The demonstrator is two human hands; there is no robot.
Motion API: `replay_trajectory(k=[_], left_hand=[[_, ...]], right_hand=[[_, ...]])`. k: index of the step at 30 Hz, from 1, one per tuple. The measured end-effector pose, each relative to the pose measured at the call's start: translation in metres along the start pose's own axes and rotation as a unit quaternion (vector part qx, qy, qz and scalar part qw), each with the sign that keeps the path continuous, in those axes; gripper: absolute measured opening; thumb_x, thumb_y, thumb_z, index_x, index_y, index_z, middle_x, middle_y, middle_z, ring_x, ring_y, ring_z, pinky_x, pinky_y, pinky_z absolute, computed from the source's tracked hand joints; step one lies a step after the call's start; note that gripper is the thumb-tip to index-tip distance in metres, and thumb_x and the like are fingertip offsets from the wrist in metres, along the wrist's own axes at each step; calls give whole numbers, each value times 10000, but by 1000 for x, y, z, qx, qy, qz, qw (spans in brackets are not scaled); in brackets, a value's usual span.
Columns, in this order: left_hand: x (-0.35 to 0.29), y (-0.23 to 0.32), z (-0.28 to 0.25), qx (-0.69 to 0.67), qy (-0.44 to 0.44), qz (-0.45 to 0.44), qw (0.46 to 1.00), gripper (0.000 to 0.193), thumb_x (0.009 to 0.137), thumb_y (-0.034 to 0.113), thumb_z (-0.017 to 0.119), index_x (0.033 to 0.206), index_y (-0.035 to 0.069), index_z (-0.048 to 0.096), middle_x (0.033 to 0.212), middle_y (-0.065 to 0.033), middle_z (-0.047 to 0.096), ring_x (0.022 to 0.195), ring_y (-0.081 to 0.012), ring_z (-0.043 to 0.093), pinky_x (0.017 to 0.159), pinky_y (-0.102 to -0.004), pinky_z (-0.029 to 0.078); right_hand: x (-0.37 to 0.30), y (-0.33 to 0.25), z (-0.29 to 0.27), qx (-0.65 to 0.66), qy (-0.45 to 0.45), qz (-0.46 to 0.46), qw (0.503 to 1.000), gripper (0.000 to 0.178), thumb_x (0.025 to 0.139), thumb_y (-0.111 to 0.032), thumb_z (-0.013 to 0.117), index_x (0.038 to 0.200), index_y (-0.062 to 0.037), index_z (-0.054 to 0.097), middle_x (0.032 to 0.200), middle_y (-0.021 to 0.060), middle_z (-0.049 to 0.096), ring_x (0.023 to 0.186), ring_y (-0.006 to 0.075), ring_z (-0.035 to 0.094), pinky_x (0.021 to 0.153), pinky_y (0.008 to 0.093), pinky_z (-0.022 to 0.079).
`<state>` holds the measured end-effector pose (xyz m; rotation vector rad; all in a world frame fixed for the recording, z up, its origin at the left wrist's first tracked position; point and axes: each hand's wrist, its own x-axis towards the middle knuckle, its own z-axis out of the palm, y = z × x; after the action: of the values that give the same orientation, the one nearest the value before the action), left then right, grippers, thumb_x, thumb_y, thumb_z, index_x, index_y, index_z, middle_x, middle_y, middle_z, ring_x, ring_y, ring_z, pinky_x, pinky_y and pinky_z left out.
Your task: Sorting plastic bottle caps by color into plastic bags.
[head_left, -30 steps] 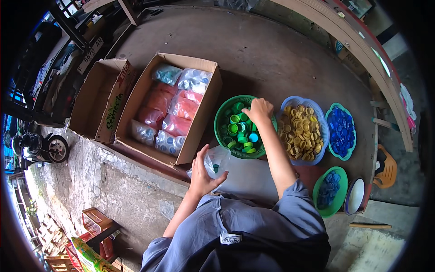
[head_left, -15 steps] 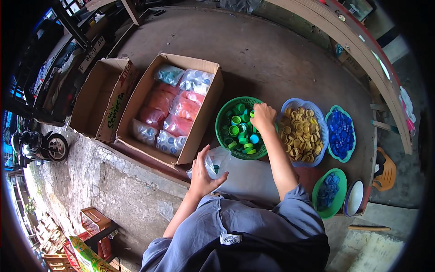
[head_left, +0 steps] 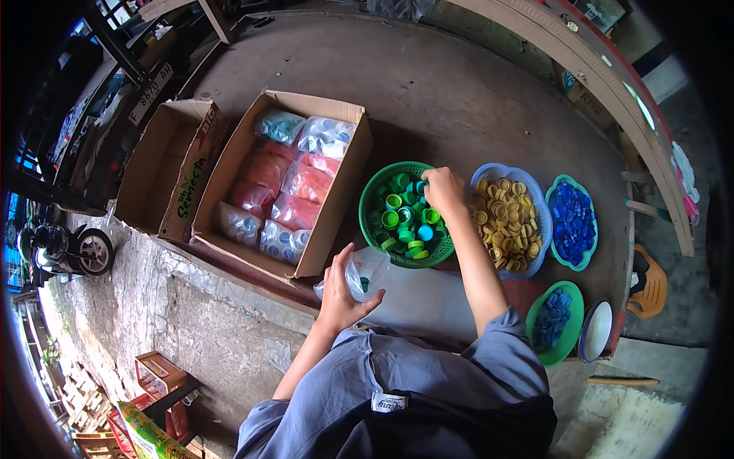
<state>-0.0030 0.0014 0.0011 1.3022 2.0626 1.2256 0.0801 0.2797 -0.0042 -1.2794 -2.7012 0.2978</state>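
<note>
My left hand point(head_left: 342, 294) is curved round a clear plastic bag point(head_left: 368, 268), thumb and fingers spread against its sides. A green cap shows inside the bag. My right hand point(head_left: 446, 191) is over the right side of a green woven basket point(head_left: 365, 200), fingers bent down and closed among the caps. What they grip is hidden. Green bottle caps point(head_left: 406, 218) in several shades fill this basket, with a light-blue one among them. To its right, a lavender basket point(head_left: 545, 222) holds yellow caps point(head_left: 505, 227).
Left of the green basket, a cardboard box point(head_left: 357, 153) holds several bags of red, white and teal caps. Another cardboard box point(head_left: 153, 172) stands beside it. At the right are a scalloped basket point(head_left: 587, 258) of blue pieces, a green bowl point(head_left: 571, 336) and a white bowl point(head_left: 596, 330).
My right hand has shifted slightly up and left over the green basket, its fingers still down by the caps. My left hand keeps its hold on the bag.
</note>
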Motion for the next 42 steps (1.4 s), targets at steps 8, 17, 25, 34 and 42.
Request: replay_trajectory(k=[8, 17, 25, 34, 42], left_hand=[[-3, -2, -1, -25, 15, 4, 1000, 952, 577, 288, 781, 1341, 6, 287, 1183, -176, 465, 1024, -306, 501, 892, -396, 373], [12, 3, 6, -24, 11, 50, 998, 949, 581, 283, 784, 1337, -4, 287, 1194, -172, 458, 1033, -305, 495, 906, -402, 371], [-1, 0, 3, -38, 12, 13, 999, 937, 582, 277, 782, 1335, 7, 294, 1176, -173, 465, 1016, -316, 494, 903, -407, 373], [3, 7, -2, -20, -2, -2, 1000, 961, 583, 263, 797, 1354, 36, 271, 1185, -196, 475, 1091, -323, 487, 952, -418, 377], [9, 3, -2, -21, 7, 17, 1000, 961, 592, 262, 795, 1360, 47, 259, 1180, -206, 478, 1092, -336, 483, 950, -420, 379]], right_hand=[[-16, 1, -7, 181, 103, -32, 977, 120, 743, -81, 661, 859, -74, 688, 579, 65, 562, 526, 172, 536, 503, 318, 413], [-111, -75, -52, 306, -3, -298, 904, 140, 705, -158, 725, 827, -103, 682, 584, 19, 536, 495, 152, 508, 465, 291, 373], [-26, -1, -8, 148, 79, -14, 986, 150, 765, -214, 662, 702, -79, 669, 642, 119, 631, 649, 303, 629, 572, 402, 496], [-1, 4, 33, 176, -9, 66, 982, 215, 765, -287, 665, 811, -80, 697, 754, 141, 658, 736, 321, 639, 653, 406, 515], [-38, 9, -15, 638, -195, 124, 735, 170, 886, -202, 587, 916, -39, 623, 592, -104, 387, 469, -19, 261, 409, 175, 169]])
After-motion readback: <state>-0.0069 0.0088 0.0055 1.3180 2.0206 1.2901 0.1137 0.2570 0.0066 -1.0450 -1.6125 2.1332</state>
